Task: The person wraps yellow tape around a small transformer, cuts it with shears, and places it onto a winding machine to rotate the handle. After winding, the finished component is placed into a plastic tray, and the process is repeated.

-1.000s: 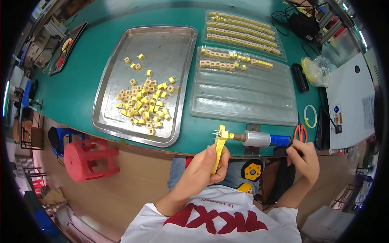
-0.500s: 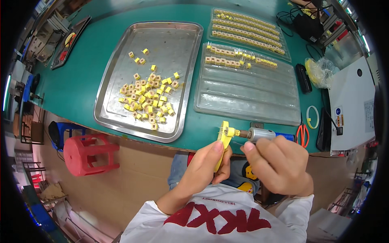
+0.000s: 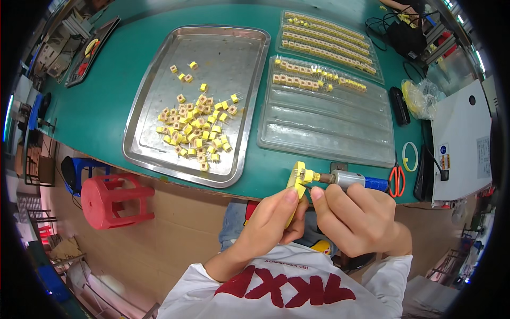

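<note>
My left hand (image 3: 268, 220) is closed on a narrow yellow ring that looks like a roll of tape (image 3: 299, 166), seen nearly edge-on. The roll's upper part is against a small yellow component with thin metal pins (image 3: 308, 175). That component sits at the tip of the brown shaft of a silver and blue cylindrical tool, like a small motor (image 3: 348, 179), lying along the table edge. My right hand (image 3: 361, 218) is just below the tool, thumb and fingers closed together close to the component. Anything pinched in them is too small or hidden to name.
A metal tray (image 3: 175, 42) holds a pile of small yellow components (image 3: 199, 122). To its right lie a ridged clear tray (image 3: 324, 119) with two part-filled rows and a fuller tray (image 3: 329, 42) behind. Orange-handled scissors (image 3: 397, 181) and a white-and-yellow ring (image 3: 409, 156) lie right of the tool.
My right hand has come slightly left, its thumb closer to the component and the tape roll. The left hand keeps its hold on the roll. The whole view has shifted a little.
</note>
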A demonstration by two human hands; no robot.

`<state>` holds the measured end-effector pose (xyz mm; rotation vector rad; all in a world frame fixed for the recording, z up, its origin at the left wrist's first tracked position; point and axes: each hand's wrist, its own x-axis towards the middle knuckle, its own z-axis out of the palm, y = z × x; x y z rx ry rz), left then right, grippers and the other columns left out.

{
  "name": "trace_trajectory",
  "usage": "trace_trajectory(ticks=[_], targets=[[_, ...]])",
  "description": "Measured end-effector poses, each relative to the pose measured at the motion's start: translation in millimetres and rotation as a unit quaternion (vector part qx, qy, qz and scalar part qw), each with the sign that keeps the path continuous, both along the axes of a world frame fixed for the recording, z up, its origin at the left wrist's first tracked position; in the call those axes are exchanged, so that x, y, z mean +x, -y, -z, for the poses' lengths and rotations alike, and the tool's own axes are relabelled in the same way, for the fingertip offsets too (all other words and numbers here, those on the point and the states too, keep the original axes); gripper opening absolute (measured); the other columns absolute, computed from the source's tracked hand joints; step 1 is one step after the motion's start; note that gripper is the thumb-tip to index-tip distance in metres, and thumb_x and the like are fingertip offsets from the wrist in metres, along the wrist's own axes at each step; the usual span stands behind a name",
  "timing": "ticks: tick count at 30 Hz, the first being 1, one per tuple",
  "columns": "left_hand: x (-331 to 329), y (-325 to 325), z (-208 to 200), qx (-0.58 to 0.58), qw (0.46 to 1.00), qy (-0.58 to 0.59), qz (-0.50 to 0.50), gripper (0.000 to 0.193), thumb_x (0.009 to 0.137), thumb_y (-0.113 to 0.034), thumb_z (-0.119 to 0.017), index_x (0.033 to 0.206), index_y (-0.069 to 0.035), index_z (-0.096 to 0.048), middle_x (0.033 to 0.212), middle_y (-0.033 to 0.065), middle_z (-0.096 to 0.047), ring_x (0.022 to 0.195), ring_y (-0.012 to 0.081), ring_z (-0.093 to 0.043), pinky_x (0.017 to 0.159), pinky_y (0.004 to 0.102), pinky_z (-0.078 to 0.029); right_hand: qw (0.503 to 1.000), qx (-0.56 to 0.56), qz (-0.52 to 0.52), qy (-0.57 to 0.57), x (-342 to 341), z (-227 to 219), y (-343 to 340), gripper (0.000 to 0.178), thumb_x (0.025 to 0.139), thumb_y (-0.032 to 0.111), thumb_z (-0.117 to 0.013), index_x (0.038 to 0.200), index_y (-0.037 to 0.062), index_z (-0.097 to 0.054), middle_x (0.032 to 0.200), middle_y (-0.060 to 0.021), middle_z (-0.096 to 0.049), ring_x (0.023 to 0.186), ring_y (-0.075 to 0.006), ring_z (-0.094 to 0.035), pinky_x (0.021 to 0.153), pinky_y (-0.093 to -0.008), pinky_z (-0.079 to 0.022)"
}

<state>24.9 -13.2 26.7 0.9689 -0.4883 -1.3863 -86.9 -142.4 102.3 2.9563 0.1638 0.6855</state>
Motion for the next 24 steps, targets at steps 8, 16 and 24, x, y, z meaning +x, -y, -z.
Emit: trace_trajectory(ticks=[8,16,24], targets=[[19.0,-0.4,-0.1,-0.096,0.961,0.149,-0.215,0.028,0.088,-0.027,-0.061,0.096,-0.001,-0.051,0.053,-0.0053,-0.037,0.046,0.0022,-0.030,0.043,0.0200,-0.022,0.987,0.159,0.025,0.010,-28.5,-5.6,9.7,0.031,0.063,0.012,-0.076,0.090,0.0037,-0.066,0.069,-0.0041,-0.058,0.049,-0.0147,-0.051,0.040,-0.0244,-0.036],[31.9,33.7,9.6,-0.121,0.853,0.467,-0.198,0.030,0.068,-0.010,-0.081,0.090,0.003,-0.065,0.058,-0.0034,-0.057,0.045,-0.0024,-0.039,0.044,0.0139,-0.028,0.961,0.223,0.142,0.080,-33.9,-8.9,38.3,0.036,0.077,0.004,-0.066,0.112,-0.0037,-0.060,0.077,-0.0100,-0.061,0.058,-0.0212,-0.055,0.051,-0.0284,-0.045],[102.6,-19.8,7.7,0.045,0.699,0.515,-0.495,0.055,0.081,-0.055,-0.061,0.085,0.000,-0.063,0.065,-0.0019,-0.056,0.056,0.0040,-0.045,0.050,0.0201,-0.031,0.876,0.392,0.260,0.109,-10.7,18.1,131.6,0.027,0.086,0.002,-0.052,0.113,0.0044,-0.056,0.075,-0.0054,-0.052,0.060,-0.0104,-0.045,0.059,-0.0223,-0.039]])
